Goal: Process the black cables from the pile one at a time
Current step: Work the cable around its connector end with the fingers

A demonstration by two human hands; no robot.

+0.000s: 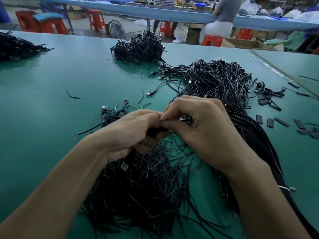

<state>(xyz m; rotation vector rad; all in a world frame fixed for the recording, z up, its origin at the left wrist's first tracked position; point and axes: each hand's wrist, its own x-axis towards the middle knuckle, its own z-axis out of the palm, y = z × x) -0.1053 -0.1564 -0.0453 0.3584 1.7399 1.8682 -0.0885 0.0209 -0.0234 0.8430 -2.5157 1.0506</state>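
Note:
My left hand grips a black cable in its curled fingers, just above the green table. The cable's USB plug hangs below the wrist. Touching it from the right, my right hand pinches the cable's thin end between thumb and forefinger. A large pile of black cables runs from the middle right down the right side. Under both hands lies a heap of short black wire pieces.
A tangled cable heap sits at the far middle, another cable heap at the far left. A few cables lie left of my hands. Flat black sleeve pieces are scattered at the right. Red stools and a seated person are beyond the table.

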